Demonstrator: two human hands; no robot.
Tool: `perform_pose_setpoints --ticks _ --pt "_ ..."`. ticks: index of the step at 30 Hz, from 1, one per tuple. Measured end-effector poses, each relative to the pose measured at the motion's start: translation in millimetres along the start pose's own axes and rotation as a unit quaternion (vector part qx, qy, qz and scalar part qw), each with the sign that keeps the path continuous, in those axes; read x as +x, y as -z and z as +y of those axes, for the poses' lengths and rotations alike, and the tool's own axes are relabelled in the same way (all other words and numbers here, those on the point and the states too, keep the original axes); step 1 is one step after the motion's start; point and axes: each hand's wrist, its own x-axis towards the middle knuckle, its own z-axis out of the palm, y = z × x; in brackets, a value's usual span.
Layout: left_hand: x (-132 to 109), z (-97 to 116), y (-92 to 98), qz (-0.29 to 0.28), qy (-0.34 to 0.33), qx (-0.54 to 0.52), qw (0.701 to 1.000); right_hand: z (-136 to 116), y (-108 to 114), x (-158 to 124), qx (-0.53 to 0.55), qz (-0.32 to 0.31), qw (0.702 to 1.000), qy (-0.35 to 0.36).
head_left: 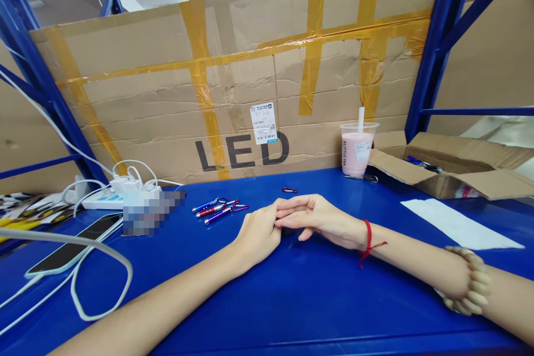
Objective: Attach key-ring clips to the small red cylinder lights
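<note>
My left hand (259,232) rests at the middle of the blue table, back of the hand up. Its fingers curl inward and are mostly hidden; a small dark thing shows beneath, too covered to name. My right hand (319,217) meets it from the right, fingers stretched out and tips touching the left hand, thumb apart below. Left of the hands lie three small metal pen-like cylinders with carabiner clips: a blue one (204,205), a red one (211,211) and a purple one (219,216). A loose red carabiner (289,189) lies just behind the hands.
A cup of pink drink (356,153) with a straw stands at the back right, beside an open cardboard box (454,178). White paper (459,223) lies in front. At left are a phone (75,247), white cables and a power strip (102,200). Taped cardboard (167,100) walls the back.
</note>
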Motion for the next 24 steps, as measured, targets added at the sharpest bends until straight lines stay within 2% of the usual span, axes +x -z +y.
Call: perform_pose_setpoints --ticks 5,7,9,13,17,19,22,24 --pt "-0.1 3.4 1.5 -0.002 0.013 0.016 1.0 3.1 8.5 5.8 -0.028 0.121 0.991 0.054" --pt "0.3 4.6 2.5 -0.002 0.019 0.009 1.0 4.7 12.6 8.1 -0.033 0.148 0.987 0.057" --pt "0.8 5.7 3.4 -0.001 0.023 0.006 1.0 6.1 15.6 9.6 -0.033 0.158 0.985 0.053" --pt "1.8 6.7 4.5 -0.003 0.028 0.012 1.0 7.1 17.9 10.2 -0.04 0.138 0.989 0.032" --pt "2.2 6.3 4.9 0.009 0.04 0.007 0.999 6.6 20.6 10.9 -0.111 0.143 0.983 0.036" --pt "2.1 5.9 4.6 0.021 0.043 -0.002 0.999 6.4 23.0 11.7 -0.194 0.168 0.965 0.045" --pt "1.8 5.7 3.9 0.029 0.045 -0.012 0.998 7.0 26.9 12.7 -0.34 0.194 0.916 0.087" --pt "1.5 5.9 3.5 0.029 0.046 -0.016 0.998 8.3 28.7 12.9 -0.408 0.188 0.886 0.111"
